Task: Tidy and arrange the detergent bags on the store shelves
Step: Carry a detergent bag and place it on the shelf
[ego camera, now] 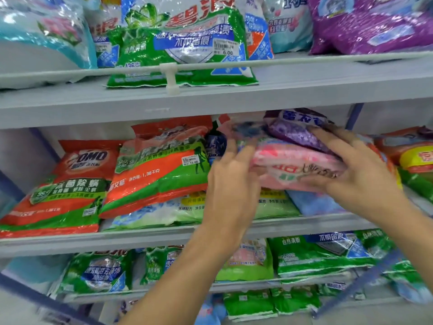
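left hand (232, 179): fingers straight, flat against the near end of the pink bag (293, 165).
right hand (358, 174): spread wide, thumb under and fingers over, clasping the pink bag's other end.
pink bag: between both hands, on the middle shelf (140, 240).
purple bag (295, 132): lies on the pink bag, under the right fingertips.
step: probably squaring this stack; the next move calls for a level push backwards.
count: one pink bag, one purple bag, two red bags (154, 167) beside the left hand.
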The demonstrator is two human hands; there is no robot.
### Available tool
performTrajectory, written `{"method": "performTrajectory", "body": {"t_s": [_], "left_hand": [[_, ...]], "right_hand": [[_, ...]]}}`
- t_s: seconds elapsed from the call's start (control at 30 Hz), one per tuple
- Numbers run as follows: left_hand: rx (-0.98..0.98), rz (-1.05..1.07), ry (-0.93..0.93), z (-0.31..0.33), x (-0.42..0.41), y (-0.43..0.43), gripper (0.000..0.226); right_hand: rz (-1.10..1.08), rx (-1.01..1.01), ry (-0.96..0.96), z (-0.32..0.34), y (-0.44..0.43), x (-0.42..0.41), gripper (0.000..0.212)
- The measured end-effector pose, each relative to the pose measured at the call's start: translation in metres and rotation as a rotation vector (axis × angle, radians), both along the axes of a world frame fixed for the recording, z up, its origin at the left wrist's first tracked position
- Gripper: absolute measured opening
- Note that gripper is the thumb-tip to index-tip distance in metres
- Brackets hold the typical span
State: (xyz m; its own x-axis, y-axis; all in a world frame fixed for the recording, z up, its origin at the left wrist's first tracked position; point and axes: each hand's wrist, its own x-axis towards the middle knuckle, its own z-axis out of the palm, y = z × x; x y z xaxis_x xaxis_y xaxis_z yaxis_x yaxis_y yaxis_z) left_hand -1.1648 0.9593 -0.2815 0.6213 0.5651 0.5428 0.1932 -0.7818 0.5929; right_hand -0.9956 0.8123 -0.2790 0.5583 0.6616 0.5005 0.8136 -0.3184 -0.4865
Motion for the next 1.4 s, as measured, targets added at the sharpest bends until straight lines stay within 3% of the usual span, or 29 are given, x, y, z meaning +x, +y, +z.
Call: {"method": "performTrajectory", "body": {"t_s": [0.07, 0.13, 0.23, 0.33, 0.5, 0.8, 1.03, 1.13, 1.27, 1.33, 1.4], "left_hand": [[-0.111, 0.023, -0.089, 0.018, 0.015, 0.013, 0.055], [-0.154, 0.015, -0.063, 0.024, 0.022, 0.020, 0.063], [-0.065, -0.007, 0.027, 0.008, 0.018, 0.023, 0.051], [0.090, 0.066, 0.107, -0.002, 0.014, 0.031, 0.032], [0.164, 0.053, 0.108, -0.011, 0.010, 0.031, 0.040], [0.153, 0.012, 0.227, -0.005, -0.003, 0.034, 0.052], [0.119, 0.160, 0.294, 0.001, -0.052, 0.048, 0.054], [0.066, 0.273, 0.352, 0.002, -0.086, 0.070, 0.057], [-0.074, 0.457, 0.460, -0.004, -0.128, 0.111, 0.076], [-0.261, 0.454, 0.455, -0.001, -0.144, 0.123, 0.078], [-0.559, 0.408, 0.351, 0.002, -0.153, 0.137, 0.082]], "right_hand": [[-0.056, -0.015, -0.063, 0.014, 0.014, 0.013, 0.084], [-0.095, -0.115, -0.051, 0.020, 0.028, 0.022, 0.082], [-0.043, -0.204, 0.031, 0.010, 0.026, 0.032, 0.086], [-0.068, -0.144, 0.144, 0.001, 0.005, 0.038, 0.080], [-0.155, -0.052, 0.236, -0.008, -0.018, 0.038, 0.079], [-0.262, -0.210, 0.165, 0.002, -0.017, 0.020, 0.100], [-0.108, -0.031, -0.077, 0.003, 0.024, -0.044, 0.067], [0.029, 0.007, -0.096, 0.000, 0.060, -0.091, 0.056], [0.021, -0.057, -0.029, 0.010, 0.101, -0.136, 0.053], [-0.032, -0.122, 0.013, 0.018, 0.118, -0.156, 0.059], [-0.085, -0.228, 0.188, 0.027, 0.141, -0.168, 0.066]]}}
